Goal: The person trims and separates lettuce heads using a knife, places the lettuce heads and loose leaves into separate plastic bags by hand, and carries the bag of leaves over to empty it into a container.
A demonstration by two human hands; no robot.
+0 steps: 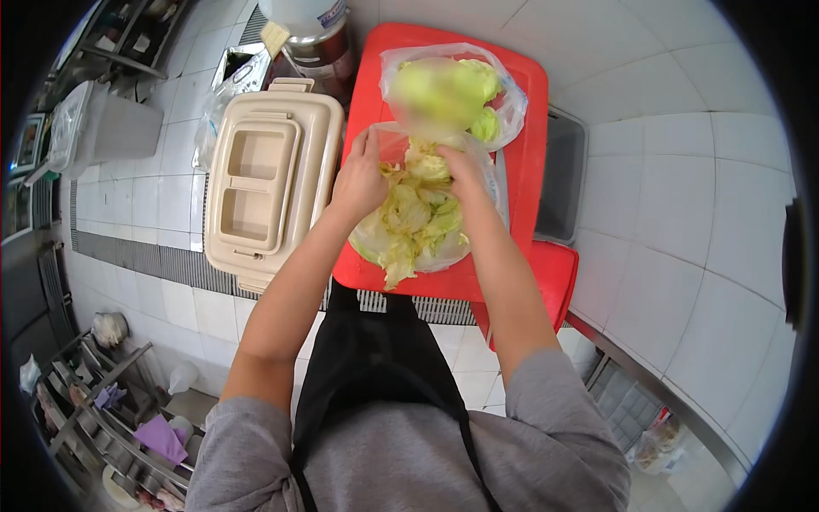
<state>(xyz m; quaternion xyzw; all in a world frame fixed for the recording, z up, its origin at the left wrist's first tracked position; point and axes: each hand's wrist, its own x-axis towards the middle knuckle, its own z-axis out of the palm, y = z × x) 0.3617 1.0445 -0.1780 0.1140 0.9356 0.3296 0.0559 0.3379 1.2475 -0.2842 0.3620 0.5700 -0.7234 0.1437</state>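
Far left: A translucent grey plastic bin [124, 128] with straight walls stands on pale square floor tiles [192, 111].
Beige box: A glossy, round-cornered beige plastic container [223, 171] lies beside the red table, its top moulded with two rectangular recesses.
Left arm: Bare below a grey sleeve [243, 444], it stretches forward, the elbow slightly bent.
Left hand: The left hand [362, 177] rests knuckles up at the near bag's upper-left edge, fingers pointing away from the body; whether they pinch the plastic cannot be told.
Near bag: Crinkled, ruffled yellow-green lettuce leaves [405, 213] fill an open, filmy clear plastic bag [450, 254] between the forearms, some spilling over its near rim.
Far bag: Rounded pale-green lettuce heads [485, 125], partly blurred, sit in a second translucent plastic bag [514, 107] just beyond.
Right hand: The right hand [463, 173] bends inward, thumb side against a pale lettuce piece [426, 162]; its fingers are partly hidden, their closure unclear.
Red table: A smooth, round-cornered red plastic table [529, 77] bears both bags.
Far right: A dark grey rectangular tub [563, 175] stands against large white wall tiles [665, 179].
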